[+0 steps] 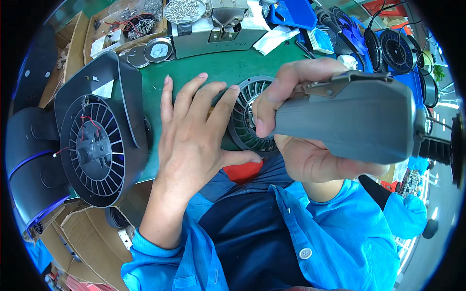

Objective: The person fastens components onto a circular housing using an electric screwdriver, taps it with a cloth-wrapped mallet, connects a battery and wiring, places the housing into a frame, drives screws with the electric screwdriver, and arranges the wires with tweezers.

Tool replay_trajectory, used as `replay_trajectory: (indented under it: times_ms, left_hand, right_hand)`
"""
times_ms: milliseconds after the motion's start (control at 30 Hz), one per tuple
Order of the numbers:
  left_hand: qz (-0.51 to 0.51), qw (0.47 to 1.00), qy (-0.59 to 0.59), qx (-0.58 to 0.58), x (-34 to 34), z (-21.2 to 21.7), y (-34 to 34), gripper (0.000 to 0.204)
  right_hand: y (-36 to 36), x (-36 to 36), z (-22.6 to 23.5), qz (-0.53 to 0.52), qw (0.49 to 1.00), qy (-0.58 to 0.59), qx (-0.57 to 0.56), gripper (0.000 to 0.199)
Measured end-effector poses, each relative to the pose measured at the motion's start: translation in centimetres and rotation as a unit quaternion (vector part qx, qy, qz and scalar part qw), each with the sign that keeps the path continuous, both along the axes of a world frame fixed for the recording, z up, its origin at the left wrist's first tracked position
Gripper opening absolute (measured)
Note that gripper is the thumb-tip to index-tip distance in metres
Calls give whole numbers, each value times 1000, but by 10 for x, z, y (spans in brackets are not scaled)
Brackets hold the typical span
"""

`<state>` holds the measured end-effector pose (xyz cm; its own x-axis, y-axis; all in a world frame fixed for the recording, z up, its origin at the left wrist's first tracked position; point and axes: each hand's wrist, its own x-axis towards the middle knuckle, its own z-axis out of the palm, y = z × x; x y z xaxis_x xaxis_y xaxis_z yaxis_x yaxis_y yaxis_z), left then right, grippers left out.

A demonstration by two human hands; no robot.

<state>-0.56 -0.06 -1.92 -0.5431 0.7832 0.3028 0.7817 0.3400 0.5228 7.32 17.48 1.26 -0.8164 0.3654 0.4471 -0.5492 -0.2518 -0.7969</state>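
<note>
My right hand (290, 89) is wrapped round a thick grey electric screwdriver (344, 121). The driver points down over a round dark grille housing (238, 131) with radial slats, and its tip is hidden behind my fingers. Left of that housing, my left hand (194, 126) is spread, its fingertips and thumb at the rim; I cannot tell how firmly they touch. A larger dark grey fan housing (119, 169) with a slatted round grille stands to the left, with thin red wires (90, 121) inside it.
A grey metal screw feeder (213, 41) stands at the back, a dish of screws (184, 10) on top. Round tins (158, 49) and a parts box (87, 34) are at back left. Blue bins with round fan parts (395, 51) line the right. A cardboard box (92, 237) sits at lower left.
</note>
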Motion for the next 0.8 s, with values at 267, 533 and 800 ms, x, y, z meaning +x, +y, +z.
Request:
replay_trajectory:
  times_ms: [267, 533, 800]
  left_hand:
    - [1, 1000, 5, -3, 0, 0, 1, 107]
    - [24, 995, 67, 70, 12, -4, 3, 72]
    - [3, 991, 98, 94, 13, -16, 0, 48]
  right_hand:
    - [-1, 4, 7, 30, 999, -17, -8, 127]
    - [15, 3, 0, 15, 997, 68, -31, 121]
    - [44, 21, 30, -55, 995, 79, 12, 116]
